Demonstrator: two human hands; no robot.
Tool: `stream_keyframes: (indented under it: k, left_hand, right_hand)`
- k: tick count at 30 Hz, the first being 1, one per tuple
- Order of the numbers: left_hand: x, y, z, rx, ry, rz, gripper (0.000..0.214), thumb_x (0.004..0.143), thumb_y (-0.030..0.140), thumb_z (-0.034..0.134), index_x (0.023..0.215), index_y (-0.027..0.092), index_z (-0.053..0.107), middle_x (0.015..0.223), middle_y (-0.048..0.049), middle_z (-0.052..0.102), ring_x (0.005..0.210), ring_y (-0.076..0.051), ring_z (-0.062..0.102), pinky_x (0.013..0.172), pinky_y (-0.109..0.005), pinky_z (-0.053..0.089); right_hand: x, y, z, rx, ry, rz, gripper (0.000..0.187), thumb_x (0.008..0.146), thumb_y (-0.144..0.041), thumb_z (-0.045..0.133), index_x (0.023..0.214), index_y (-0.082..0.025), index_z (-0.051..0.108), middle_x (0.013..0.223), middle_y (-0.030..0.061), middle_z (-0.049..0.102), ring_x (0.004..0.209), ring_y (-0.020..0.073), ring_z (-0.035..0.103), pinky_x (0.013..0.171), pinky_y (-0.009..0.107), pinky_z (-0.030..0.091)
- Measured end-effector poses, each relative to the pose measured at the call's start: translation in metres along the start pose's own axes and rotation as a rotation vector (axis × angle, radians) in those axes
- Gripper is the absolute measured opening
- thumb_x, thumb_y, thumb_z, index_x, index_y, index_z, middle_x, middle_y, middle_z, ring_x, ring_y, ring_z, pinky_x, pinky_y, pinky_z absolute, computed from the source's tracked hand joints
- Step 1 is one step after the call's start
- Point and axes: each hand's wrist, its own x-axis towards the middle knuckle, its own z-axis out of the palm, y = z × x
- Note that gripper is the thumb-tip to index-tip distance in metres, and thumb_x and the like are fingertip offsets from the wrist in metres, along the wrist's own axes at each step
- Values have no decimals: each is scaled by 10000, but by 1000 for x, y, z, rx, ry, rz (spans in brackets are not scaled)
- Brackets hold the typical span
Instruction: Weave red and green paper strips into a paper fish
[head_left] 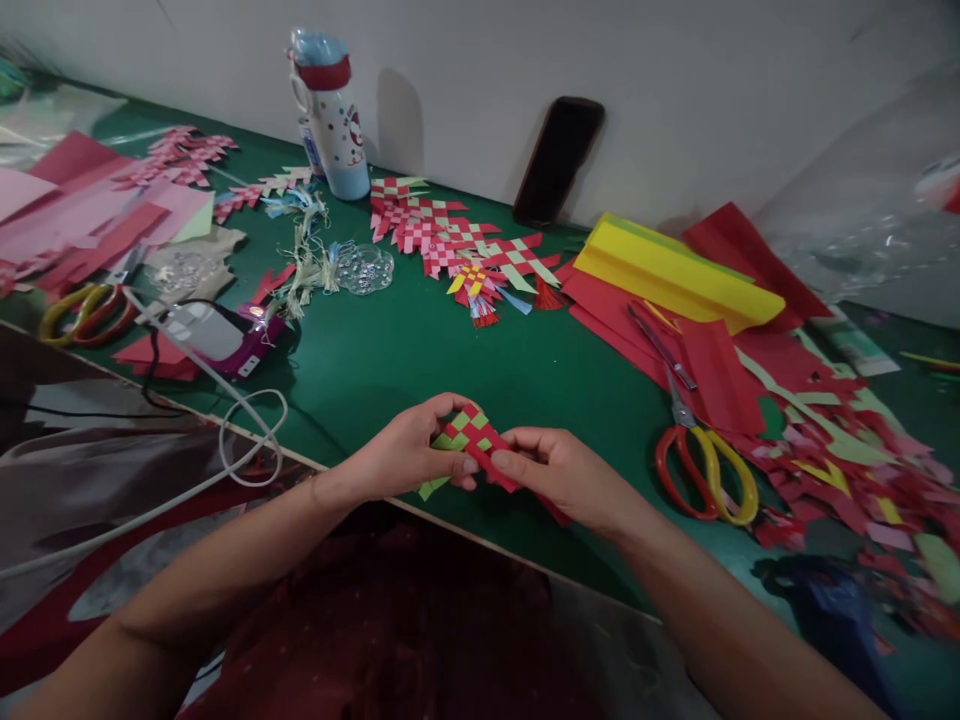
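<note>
Both hands grip a small woven paper piece (pixel 471 431) of red and light green strips, held just above the near edge of the green table (pixel 420 350). My left hand (pixel 409 450) pinches its left side, fingers curled over the top. My right hand (pixel 562 475) pinches the right side, thumb on the weave; red strip ends trail below it. Red-and-yellow-handled scissors (pixel 701 465) lie to the right of my right hand.
Finished woven pieces (pixel 465 245) lie in a row at mid-table. A bottle (pixel 330 115) and a dark phone (pixel 559 160) stand by the wall. Yellow and red paper sheets (pixel 675 270) and scraps (pixel 840 450) fill the right. A glue gun (pixel 217 335), cable and another pair of scissors (pixel 86 310) are left.
</note>
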Motion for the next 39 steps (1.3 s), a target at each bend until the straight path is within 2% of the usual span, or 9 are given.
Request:
stream_keyframes:
  k: [4,11,15,19,21,24,28,34,39]
  left_hand:
    - [0,-3,-2,-13,-5,-3,447,730,175,746,1073,155,460,817,4,654,641,-99,668,652,-237,544]
    - [-12,-13,-8,43,12,-9,625,749,231,741,1259,178,383,852,-9,655,732,-144,683,687,-276,552]
    - [-37,-17,-18,479,113,111,696,842,286,643,1427,200,276,983,-51,654,841,-167,670,735,-311,561]
    - [-55,-24,-26,1137,333,453,286,920,249,523,1195,190,572,1133,-99,620,1031,-216,604,921,-405,509]
    - [-58,-30,-28,1331,293,583,230,928,247,519,1128,192,618,1139,-96,627,1085,-233,575,961,-421,485]
    - [-58,-39,-30,1473,200,651,275,919,293,555,1177,216,608,1218,-71,622,1198,-234,522,1086,-450,384]
    - [-57,-43,-34,1538,156,639,312,925,307,549,1225,231,591,1263,-38,619,1272,-217,468,1172,-447,251]
    - [-49,-37,-48,1547,89,655,322,941,247,508,1256,245,576,1260,-14,632,1286,-203,449,1182,-448,204]
    - [-40,-26,-57,1577,50,694,327,909,158,504,1207,247,607,1291,-4,613,1312,-211,421,1179,-482,193]
  right_hand:
    - [2,-7,3,7,12,17,446,805,-614,577,745,-174,619,606,-40,563,506,70,419,497,217,298]
    - [11,-8,-1,-107,-38,29,388,837,-555,562,787,-177,634,635,-32,565,524,75,409,491,212,284]
    - [21,-16,-14,-310,-118,75,381,840,-553,546,742,-193,623,598,-42,535,497,76,373,487,222,275]
    - [35,-29,-16,-619,-186,-13,411,876,-510,499,615,-201,577,540,-40,501,480,85,373,481,239,260]
    - [39,-33,-13,-821,-126,-51,383,893,-451,484,614,-211,591,553,-26,540,489,98,422,481,250,263]
    - [39,-35,-11,-1141,89,-125,257,878,-416,531,754,-245,677,694,11,659,605,150,542,503,269,300]
    - [26,-25,-10,-1346,366,-439,238,899,-337,532,1025,-209,689,1003,84,700,941,253,584,714,351,447]
    - [-5,11,45,-1213,392,-694,239,914,-199,510,1075,-216,686,1132,46,686,1050,241,533,913,401,416]
    - [-12,32,79,-1202,411,-657,278,891,-327,593,1155,-263,655,1236,29,652,1141,254,481,953,432,339]
